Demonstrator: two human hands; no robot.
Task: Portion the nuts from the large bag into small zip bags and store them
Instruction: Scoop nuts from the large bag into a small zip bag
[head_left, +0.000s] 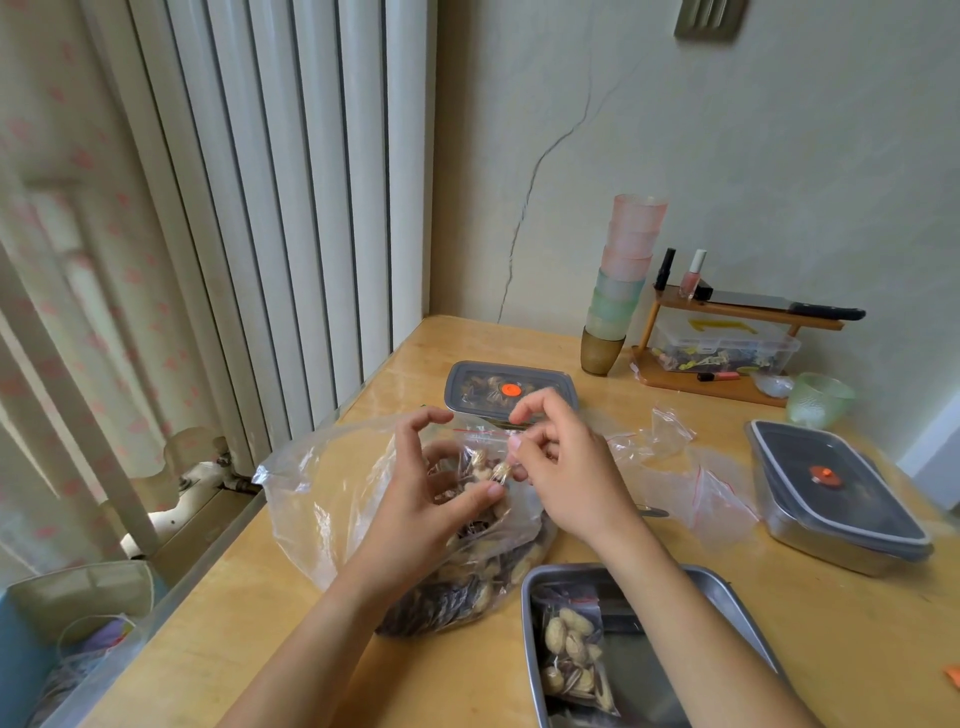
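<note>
The large clear plastic bag of nuts (322, 499) slumps open under my hands, I reckon so spills fall back in. My left hand (431, 499) curls round a small red-striped zip bag (480, 457), part-filled; my right hand (566, 467) pinches its mouth. At five o'clock, a steel tray (530, 623) holds one filled packet (571, 654).

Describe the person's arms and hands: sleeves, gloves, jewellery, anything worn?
Left hand and right hand are bare: no gloves, rings or wristbands visible. Left forearm and right forearm are bare too, with no sleeve down to the frame's lower edge. No watch, markings or cables.
</note>
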